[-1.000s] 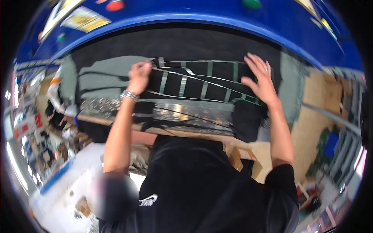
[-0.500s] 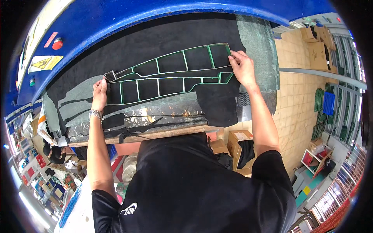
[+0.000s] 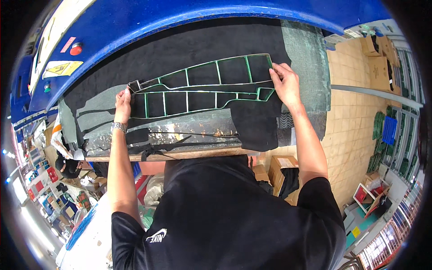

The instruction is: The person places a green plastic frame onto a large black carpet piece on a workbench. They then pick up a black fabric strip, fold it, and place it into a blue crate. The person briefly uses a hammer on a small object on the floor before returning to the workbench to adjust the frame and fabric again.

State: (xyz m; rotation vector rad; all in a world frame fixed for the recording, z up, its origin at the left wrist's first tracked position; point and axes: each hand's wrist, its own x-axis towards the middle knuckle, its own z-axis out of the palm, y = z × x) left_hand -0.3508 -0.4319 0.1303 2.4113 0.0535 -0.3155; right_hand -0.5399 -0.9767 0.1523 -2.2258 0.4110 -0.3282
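Two long, narrow cutting dies of thin metal strip, green with several cross bars, lie side by side on black sheet material (image 3: 180, 42). The far cutting die (image 3: 218, 72) widens toward the right; the near cutting die (image 3: 187, 102) narrows toward the right. My left hand (image 3: 123, 104) pinches the left end of the far die, close to the near die's end. At its wide right end, my right hand (image 3: 285, 83) grips the far die between thumb and fingers. The undersides of both dies are hidden.
A blue machine beam (image 3: 202, 20) arches across the back, with a red button (image 3: 76, 48) at left. The green-grey board (image 3: 308, 67) shows around the sheet. Black offcuts hang at the wooden front edge (image 3: 202, 153). Cardboard boxes (image 3: 281, 168) stand below right.
The whole view has shifted slightly, so the table and dies appear a little further right. Both hands keep their hold on the far die, which shows little movement against the sheet.
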